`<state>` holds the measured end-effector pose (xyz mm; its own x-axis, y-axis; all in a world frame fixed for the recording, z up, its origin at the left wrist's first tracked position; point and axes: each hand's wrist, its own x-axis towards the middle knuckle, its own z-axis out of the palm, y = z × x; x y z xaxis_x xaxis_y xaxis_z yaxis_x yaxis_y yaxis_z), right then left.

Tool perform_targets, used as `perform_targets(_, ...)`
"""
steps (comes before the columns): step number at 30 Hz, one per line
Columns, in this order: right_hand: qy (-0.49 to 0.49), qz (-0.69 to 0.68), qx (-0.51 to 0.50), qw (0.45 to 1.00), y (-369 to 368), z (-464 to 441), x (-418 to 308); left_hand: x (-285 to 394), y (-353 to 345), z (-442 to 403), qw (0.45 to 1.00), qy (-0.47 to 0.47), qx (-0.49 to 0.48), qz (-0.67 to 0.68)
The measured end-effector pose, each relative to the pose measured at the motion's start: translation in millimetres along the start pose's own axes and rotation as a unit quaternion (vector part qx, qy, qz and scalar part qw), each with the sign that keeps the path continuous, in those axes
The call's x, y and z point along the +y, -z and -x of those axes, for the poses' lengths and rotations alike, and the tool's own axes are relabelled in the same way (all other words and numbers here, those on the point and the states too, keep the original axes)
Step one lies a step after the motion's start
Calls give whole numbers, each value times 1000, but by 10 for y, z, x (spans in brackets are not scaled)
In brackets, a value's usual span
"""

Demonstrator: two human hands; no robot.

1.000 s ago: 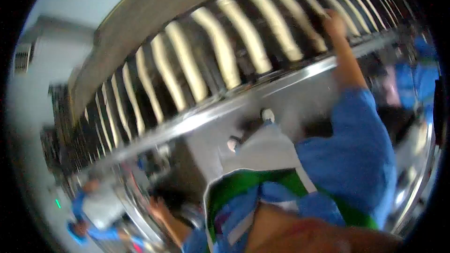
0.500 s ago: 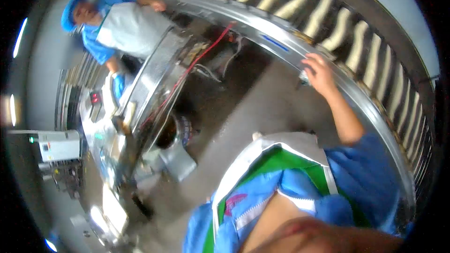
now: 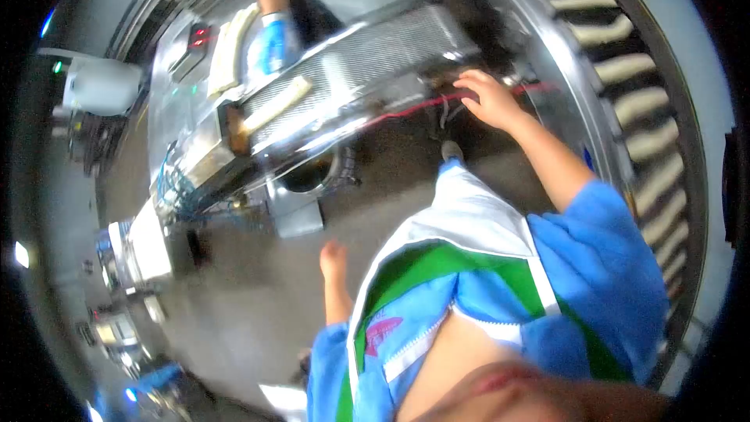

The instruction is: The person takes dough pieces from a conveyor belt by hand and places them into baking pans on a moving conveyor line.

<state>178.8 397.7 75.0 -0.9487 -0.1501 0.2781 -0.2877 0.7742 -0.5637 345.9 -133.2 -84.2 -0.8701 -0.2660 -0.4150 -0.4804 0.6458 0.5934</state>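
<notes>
My right hand (image 3: 494,101) is held out over the end of a metal mesh conveyor (image 3: 367,51), fingers apart and nothing in them. Close beneath it runs a red hose (image 3: 414,109); whether the fingers touch anything there I cannot tell. Low at my left side hangs my left hand (image 3: 333,260), over the floor and away from the machines. It is small and blurred, so its fingers cannot be made out. One pale, dough-like strip (image 3: 277,103) lies on the mesh near its left end.
A co-worker's blue-gloved hand (image 3: 273,47) is beside more pale strips (image 3: 226,55) on a steel table with a red-lit display (image 3: 201,36). Along my right curves a metal rail (image 3: 574,55), with a conveyor of pale strips (image 3: 641,98) beyond. A round opening (image 3: 312,172) sits under the mesh.
My view has swung toward the mesh conveyor, now nearer. My right hand has left the curved rail for the conveyor's end. My left hand has come into clearer view.
</notes>
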Motion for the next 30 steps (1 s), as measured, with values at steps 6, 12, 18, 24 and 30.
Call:
perform_targets(6, 45, -48, -156, 986, -483, -1342, 167, 1042, 171, -339, 982, 107, 75, 138)
perform_targets(12, 181, -30, -258, 949, -1116, -2190, -72, 1797, 564, -1087, 987, 18, 161, -2)
perform_targets(18, 222, 42, -205, 952, -1619, -2577, -291, 2156, 1001, -1932, 977, -125, 152, -87)
perform_targets(24, -37, 88, -168, 981, -1506, -2454, -50, 2211, 1346, -2730, 962, -159, 175, -137)
perform_targets(30, -166, 166, -97, 967, -1077, -1793, 371, 2205, 1421, -3203, 923, -260, 209, -194)
